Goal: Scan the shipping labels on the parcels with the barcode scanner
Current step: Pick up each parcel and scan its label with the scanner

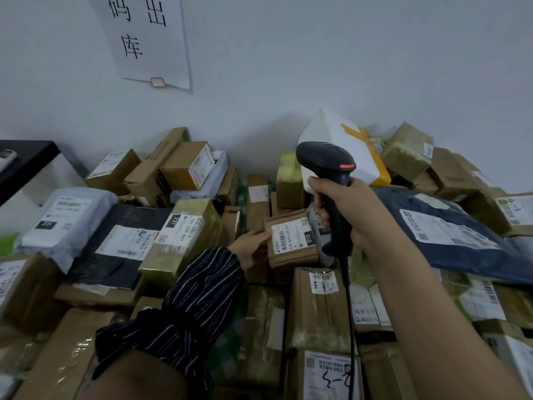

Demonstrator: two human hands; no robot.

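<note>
My right hand (350, 210) grips the handle of a black barcode scanner (328, 166), held upright with its head above the pile and its cable hanging down. Just left of it, my left hand (251, 246) in a striped sleeve holds a small brown cardboard parcel (291, 241) by its left edge. That parcel's white shipping label (291, 236), marked 010, faces up toward me. The scanner head sits above and slightly right of this label.
Parcels cover the whole surface: a yellow-taped box marked 231 (184, 235), a black bag (121, 243), a grey bag (63, 217), a dark blue bag (450, 232), a white padded parcel (343, 142). A paper sign (147, 39) hangs on the wall. A black shelf (23, 163) stands at left.
</note>
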